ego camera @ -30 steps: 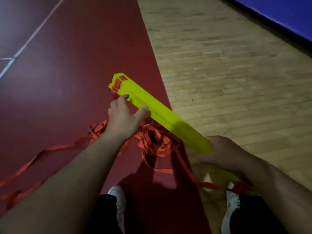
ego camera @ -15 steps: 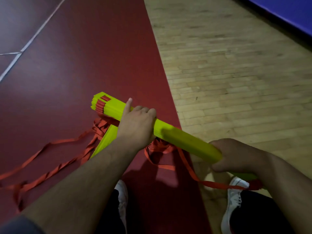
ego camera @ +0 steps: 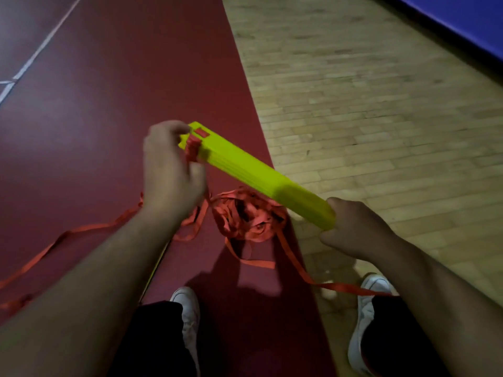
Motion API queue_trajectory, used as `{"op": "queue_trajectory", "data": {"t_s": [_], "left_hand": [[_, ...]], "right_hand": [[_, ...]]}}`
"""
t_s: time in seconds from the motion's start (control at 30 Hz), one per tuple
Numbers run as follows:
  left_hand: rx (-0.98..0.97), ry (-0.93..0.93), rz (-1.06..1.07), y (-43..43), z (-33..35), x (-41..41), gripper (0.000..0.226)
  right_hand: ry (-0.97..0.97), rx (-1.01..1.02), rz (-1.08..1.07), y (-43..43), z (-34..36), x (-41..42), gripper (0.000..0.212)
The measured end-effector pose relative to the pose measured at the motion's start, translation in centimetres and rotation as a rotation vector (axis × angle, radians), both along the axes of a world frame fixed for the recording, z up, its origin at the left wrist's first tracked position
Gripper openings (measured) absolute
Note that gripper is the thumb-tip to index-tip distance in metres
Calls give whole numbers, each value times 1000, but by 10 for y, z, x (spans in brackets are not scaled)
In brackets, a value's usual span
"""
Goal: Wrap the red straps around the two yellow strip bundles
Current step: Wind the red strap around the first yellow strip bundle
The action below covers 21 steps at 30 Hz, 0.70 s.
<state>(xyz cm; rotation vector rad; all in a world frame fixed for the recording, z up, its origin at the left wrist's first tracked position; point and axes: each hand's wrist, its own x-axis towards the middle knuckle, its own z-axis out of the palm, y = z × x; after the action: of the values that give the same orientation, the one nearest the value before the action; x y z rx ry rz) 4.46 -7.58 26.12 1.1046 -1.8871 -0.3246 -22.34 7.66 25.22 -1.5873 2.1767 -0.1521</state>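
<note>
A yellow strip bundle (ego camera: 245,170) slants in the air from upper left to lower right. My right hand (ego camera: 356,229) grips its near end. My left hand (ego camera: 168,175), blurred, curls round the red straps (ego camera: 193,148) that hang from the bundle's far end. A tangled heap of red strap (ego camera: 245,216) lies on the floor below the bundle, with strands trailing left and right. Only a thin yellow edge of the second bundle (ego camera: 156,270) shows under my left forearm.
I stand on a dark red mat (ego camera: 136,77) with a white line (ego camera: 35,55) at its left. Wood floor (ego camera: 353,104) lies to the right, with a blue pad (ego camera: 462,17) at the far right corner. My white shoes (ego camera: 187,306) are below.
My left hand let go of the bundle's middle and moved to its far end, onto the red straps. The bundle's far end rose. My right hand kept its grip.
</note>
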Motion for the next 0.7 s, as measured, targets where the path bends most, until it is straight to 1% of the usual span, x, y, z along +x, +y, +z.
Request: {"op": "queue_trajectory", "data": {"t_s": [0.03, 0.07, 0.1, 0.13, 0.17, 0.2, 0.23, 0.3, 0.33, 0.37, 0.4, 0.47, 0.53, 0.57, 0.63, 0.7], "left_hand": [[185, 128, 87, -9, -1, 5, 48], [419, 207, 125, -16, -5, 8, 51], [635, 224, 126, -21, -11, 10, 60], [757, 187, 81, -23, -18, 12, 72], [774, 151, 5, -25, -28, 14, 77], [743, 130, -65, -26, -35, 15, 70], [708, 139, -121, -26, -41, 14, 56], [705, 159, -158, -22, -41, 8, 16], [718, 175, -189, -19, -38, 3, 19], [746, 201, -233, -15, -36, -2, 28], [795, 227, -282, -9, -34, -7, 32], [882, 262, -357, 2, -31, -15, 31], [894, 223, -409, 10, -33, -22, 30], [879, 192, -435, 14, -34, -27, 30], [861, 135, -497, 21, -37, -36, 30], [830, 63, -535, 30, -38, -47, 20]], "right_hand": [[-9, -12, -13, 0, 2, -3, 34], [-8, -23, -15, 1, 4, -5, 34], [0, -37, -7, 0, 6, -6, 34], [8, -47, 3, 0, 9, -5, 34], [11, -53, 12, 0, 12, -4, 33], [4, -56, 24, 0, 15, -1, 32], [-11, -59, 37, 0, 17, 2, 31], [-51, -62, 55, 0, 20, 6, 30], [-80, -69, 51, 0, 20, 7, 29], [-113, -83, 43, -2, 22, 7, 29], [-148, -101, 28, -3, 24, 6, 28], [-202, -149, -2, -7, 30, 3, 28], [-297, -199, -53, -10, 35, -1, 26], [-389, -229, -95, -11, 35, -3, 23], [-636, -289, -187, -13, 32, -6, 18], [-893, -338, -265, -15, 30, -8, 15]]}}
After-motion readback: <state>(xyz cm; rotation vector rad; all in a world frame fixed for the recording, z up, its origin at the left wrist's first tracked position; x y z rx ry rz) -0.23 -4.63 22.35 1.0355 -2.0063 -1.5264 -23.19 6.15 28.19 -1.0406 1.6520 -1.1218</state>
